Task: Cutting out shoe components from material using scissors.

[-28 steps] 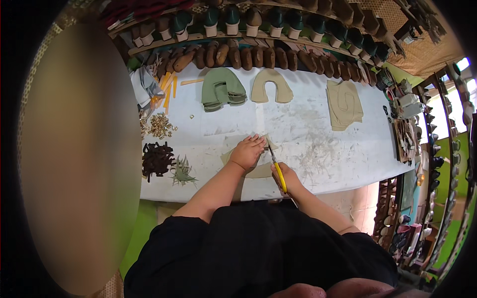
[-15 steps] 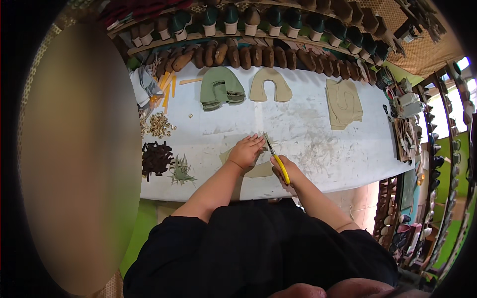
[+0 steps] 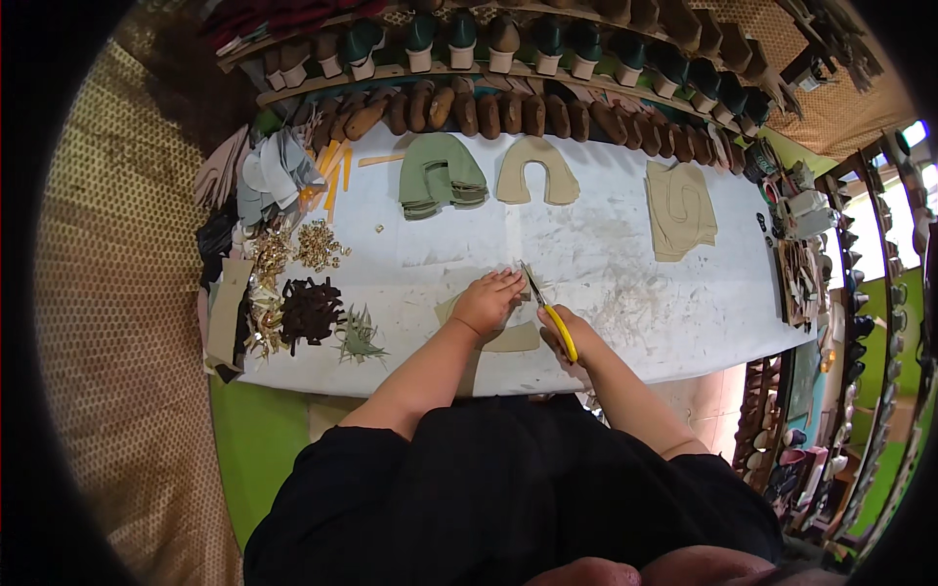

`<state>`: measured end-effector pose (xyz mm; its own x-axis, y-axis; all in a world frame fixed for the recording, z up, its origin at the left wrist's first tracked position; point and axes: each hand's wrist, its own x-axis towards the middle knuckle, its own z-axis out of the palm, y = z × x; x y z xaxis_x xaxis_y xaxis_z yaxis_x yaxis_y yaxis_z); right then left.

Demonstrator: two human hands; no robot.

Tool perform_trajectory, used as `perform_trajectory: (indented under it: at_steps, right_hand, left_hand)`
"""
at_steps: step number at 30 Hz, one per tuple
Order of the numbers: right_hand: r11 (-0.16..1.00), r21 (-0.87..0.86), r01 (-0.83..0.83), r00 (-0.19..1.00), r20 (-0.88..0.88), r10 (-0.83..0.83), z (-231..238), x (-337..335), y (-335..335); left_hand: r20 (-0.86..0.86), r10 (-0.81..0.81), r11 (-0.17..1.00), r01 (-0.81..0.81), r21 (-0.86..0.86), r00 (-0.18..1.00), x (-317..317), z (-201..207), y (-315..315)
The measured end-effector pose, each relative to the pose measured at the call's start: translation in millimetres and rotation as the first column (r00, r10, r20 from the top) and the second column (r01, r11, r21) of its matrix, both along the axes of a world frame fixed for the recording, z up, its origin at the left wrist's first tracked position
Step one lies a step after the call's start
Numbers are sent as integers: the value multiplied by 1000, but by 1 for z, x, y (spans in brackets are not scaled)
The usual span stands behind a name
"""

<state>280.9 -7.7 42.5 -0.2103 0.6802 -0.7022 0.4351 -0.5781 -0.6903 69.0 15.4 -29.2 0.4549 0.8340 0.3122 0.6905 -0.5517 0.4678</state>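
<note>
- Left hand (image 3: 486,301) flat on a tan piece of material (image 3: 493,337), fingers together and pointing far, pressing it to the white worktable (image 3: 606,254).
- Right hand (image 3: 576,337) closed round the yellow handle of a cutting tool (image 3: 547,308), just right of the left hand; tool blade pointing far and a little left, tip near the left fingertips (cannot tell if tip touches the material).
- Tan piece lying at the near edge of the table, centre of the scene, mostly under the left hand, a curved part showing near the wrist.
- Far from the hands, a stack of green cut shapes (image 3: 440,176) and, just right of it, a beige horseshoe-shaped piece (image 3: 535,171).
- Far right on the table, a beige sheet (image 3: 681,210) with an outline drawn on it.
- Left side of the table: a heap of small brass-coloured metal parts (image 3: 318,244), a dark brown pile of strips (image 3: 311,311), some thin green offcuts (image 3: 360,337) just right of it.
- Far left corner: grey and pink cut pieces (image 3: 264,176), with orange strips (image 3: 332,176) beside them.
- Behind the table, along the far edge, rows of shoe lasts (image 3: 489,112) on shelves (brown ones lower, dark green ones higher).
- Black clothing (image 3: 508,498) of the person at the near side of the view.
</note>
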Motion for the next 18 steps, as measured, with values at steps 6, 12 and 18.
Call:
perform_trajectory:
  at_steps: [6,12,18]
  right_hand:
    - [995,48,-82,993,86,78,-2,4,11]
    - [979,81,-186,966,195,168,-5,13,15]
    - [970,93,-224,963,177,206,-3,14,16]
  left_hand:
    - [47,37,998,-40,47,998,2,1,0]
    - [45,24,997,-27,67,999,2,2,1]
    - [-63,8,999,-5,48,998,-2,-5,1]
